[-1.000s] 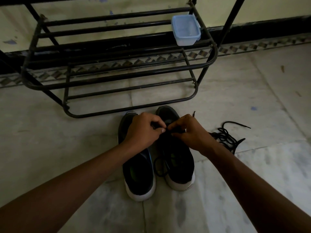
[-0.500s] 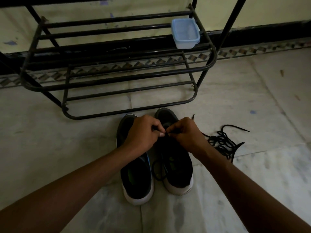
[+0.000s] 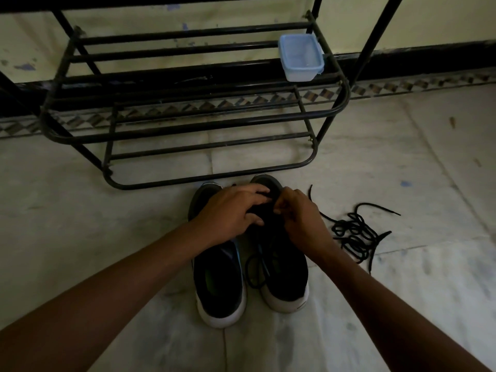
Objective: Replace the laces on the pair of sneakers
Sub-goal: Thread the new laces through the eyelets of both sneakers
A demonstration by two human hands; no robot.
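head view, dim light

- we use the black metal rack [image 3: 188, 122] as our landmark; it stands on the pale stone floor [image 3: 402, 162] against the wall
- a clear plastic container [image 3: 300, 57] sits on the rack's upper shelf, at its right end
- the pair of sneakers stands side by side just in front of the rack's lowest bar, toes pointing toward it and heels toward us
- the left sneaker [image 3: 218, 285] is dark with a white sole, and its opening shows a greenish insole
- the right sneaker [image 3: 284, 269] touches or nearly touches it; we cannot tell which
- the left hand [image 3: 236, 210] reaches across from over the left sneaker and lies on the front of the right sneaker, the end nearest the rack; its fingers are spread and fairly straight, pressing on the upper with nothing gripped
- the right hand [image 3: 300, 218] is at the same spot with its fingers curled and thumb and fingertips drawn together, pinching the black lace [image 3: 255, 272] at the eyelets; the pinch itself is dark and hard to read
- that lace runs back from the hands, away from the rack, and drops in a slack loop between the two sneakers
- a second lace [image 3: 354, 234], also black, lies bunched on the floor in front of the rack's right end, apart from both sneakers, its ends trailing loose
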